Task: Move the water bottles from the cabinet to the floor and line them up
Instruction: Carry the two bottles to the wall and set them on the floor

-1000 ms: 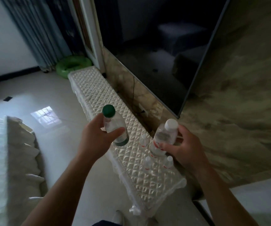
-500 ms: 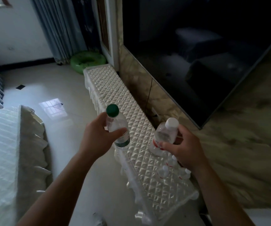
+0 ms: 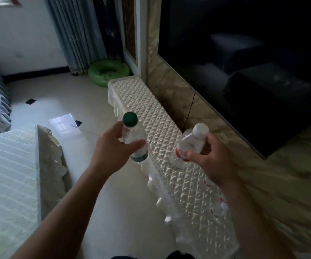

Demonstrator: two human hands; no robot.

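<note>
My left hand (image 3: 111, 148) grips a clear bottle with a green cap and green label (image 3: 135, 141), held upright above the cabinet's front edge. My right hand (image 3: 212, 161) holds a clear bottle with a white cap and red label (image 3: 188, 144), tilted over the cabinet top. The low cabinet (image 3: 151, 113) has a white quilted cover and runs along the wall. More small bottles (image 3: 217, 208) with white caps and red labels stand on it by the wall, mostly hidden behind my right forearm.
A dark television (image 3: 244, 62) hangs above the cabinet. A pale tiled floor (image 3: 44, 94) lies to the left, with a covered piece of furniture (image 3: 8, 174) at lower left. A green inflatable ring (image 3: 108, 71) sits by the curtain (image 3: 76, 34).
The view has turned left and tilted, so the cabinet now stretches further away. Both hands keep their bottles and have drawn back slightly; the right bottle is lifted off the cabinet top.
</note>
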